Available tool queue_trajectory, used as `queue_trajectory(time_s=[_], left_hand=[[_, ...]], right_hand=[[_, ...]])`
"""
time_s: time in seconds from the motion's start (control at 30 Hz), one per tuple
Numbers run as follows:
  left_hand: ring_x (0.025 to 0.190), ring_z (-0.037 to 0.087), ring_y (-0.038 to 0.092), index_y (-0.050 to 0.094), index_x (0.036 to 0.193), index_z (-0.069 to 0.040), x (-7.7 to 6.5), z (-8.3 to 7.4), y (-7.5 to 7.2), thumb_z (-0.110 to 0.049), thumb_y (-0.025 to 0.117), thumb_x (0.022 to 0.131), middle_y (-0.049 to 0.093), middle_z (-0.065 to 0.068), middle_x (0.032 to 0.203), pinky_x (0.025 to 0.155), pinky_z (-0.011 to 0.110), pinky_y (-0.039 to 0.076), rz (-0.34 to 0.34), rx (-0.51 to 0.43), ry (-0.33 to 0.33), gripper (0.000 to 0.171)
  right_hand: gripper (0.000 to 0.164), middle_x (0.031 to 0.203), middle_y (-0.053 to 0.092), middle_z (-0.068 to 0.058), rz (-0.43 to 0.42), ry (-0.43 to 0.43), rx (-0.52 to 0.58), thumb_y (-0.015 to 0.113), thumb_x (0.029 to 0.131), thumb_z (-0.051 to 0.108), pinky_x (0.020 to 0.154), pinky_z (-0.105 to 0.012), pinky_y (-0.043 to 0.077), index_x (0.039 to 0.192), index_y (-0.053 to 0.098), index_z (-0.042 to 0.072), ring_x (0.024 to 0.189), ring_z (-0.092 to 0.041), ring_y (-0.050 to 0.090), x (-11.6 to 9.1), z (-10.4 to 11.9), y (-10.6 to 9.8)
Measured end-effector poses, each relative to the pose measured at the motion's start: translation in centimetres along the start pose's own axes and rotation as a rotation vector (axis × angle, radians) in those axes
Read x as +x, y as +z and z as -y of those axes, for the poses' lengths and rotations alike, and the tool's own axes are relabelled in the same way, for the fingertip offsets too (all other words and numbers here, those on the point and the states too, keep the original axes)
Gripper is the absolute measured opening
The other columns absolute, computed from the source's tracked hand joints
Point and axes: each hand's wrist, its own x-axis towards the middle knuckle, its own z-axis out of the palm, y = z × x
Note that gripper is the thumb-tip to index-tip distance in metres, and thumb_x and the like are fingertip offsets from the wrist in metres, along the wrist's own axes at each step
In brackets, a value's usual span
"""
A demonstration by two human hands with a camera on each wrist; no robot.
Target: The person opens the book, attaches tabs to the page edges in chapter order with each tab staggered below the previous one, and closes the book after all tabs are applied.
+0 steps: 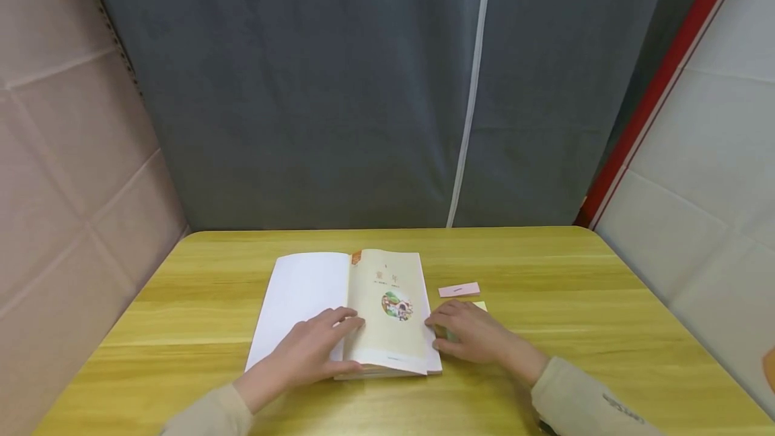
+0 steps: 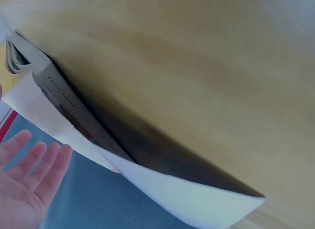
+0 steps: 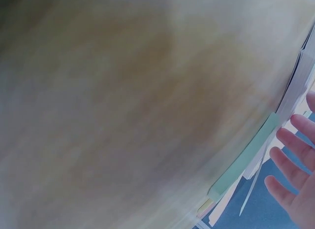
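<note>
- Book (image 1: 348, 288) lies spread on the table (image 1: 605, 328), near seven o'clock from the middle of the head view.
- Left hand (image 1: 315, 348), at eight o'clock from the round picture (image 1: 397, 305), reaches over the book's gutter, fingers relaxed and gripping nothing; whether its fingertips press the paper cannot be told.
- Right hand (image 1: 469, 334), near four o'clock from that picture, sits at the book's edge, fingers loosely extended and apart, likewise gripping nothing.
- Green strip (image 3: 243, 160) lies beside the book's edge, partly hidden by the right hand in the head view.
- Pink slip (image 1: 459, 290) with a dark mark lies at twelve o'clock from the right hand; a yellow slip (image 1: 481, 305) shows at one o'clock.
- Grey curtain (image 1: 303, 99) hangs behind, toward twelve o'clock.
</note>
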Motion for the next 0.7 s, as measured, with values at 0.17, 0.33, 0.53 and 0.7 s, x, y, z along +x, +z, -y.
queue_trajectory(time_s=[0.17,0.33,0.53,0.7], left_hand=[[0.098,0.014,0.051,0.054,0.117,-0.016,-0.4,0.0,-0.2,-0.046,0.063,0.074,0.051,0.0,0.114,0.063,0.031,0.047,-0.083,0.049,0.091,0.053],[0.097,0.013,0.051,0.055,0.114,-0.015,-0.6,0.1,-0.2,-0.033,0.067,0.071,0.052,-0.001,0.112,0.061,0.031,0.047,-0.171,0.077,0.179,0.049],[0.099,0.014,0.051,0.054,0.115,-0.012,-0.9,0.1,-0.2,-0.018,0.062,0.066,0.051,0.001,0.115,0.062,0.03,0.047,-0.252,0.086,0.253,0.05],[0.108,0.019,0.045,0.049,0.122,-0.011,-1.2,0.1,-0.4,-0.008,0.057,0.059,0.046,0.004,0.124,0.072,0.033,0.045,-0.278,0.093,0.258,0.064]], right_hand=[[0.031,0.105,0.057,-0.002,0.012,0.007,0.0,0.059,0.082,0.028,0.085,-0.04,0.039,0.106,0.061,0.009,0.101,-0.021,0.049,-0.1,-0.1,-0.1],[0.031,0.104,0.057,-0.001,0.009,0.006,-0.003,0.059,0.082,0.028,0.084,-0.04,0.039,0.106,0.061,0.009,0.101,-0.02,0.049,-0.1,-0.1,-0.1],[0.03,0.103,0.057,-0.001,-0.001,-0.004,0.003,0.06,0.081,0.027,0.083,-0.04,0.04,0.105,0.062,0.008,0.1,-0.02,0.05,-0.1,-0.1,0.0],[0.031,0.103,0.058,-0.001,-0.013,-0.012,-0.003,0.061,0.081,0.028,0.082,-0.04,0.04,0.105,0.062,0.008,0.099,-0.02,0.05,-0.1,-0.1,0.0]])
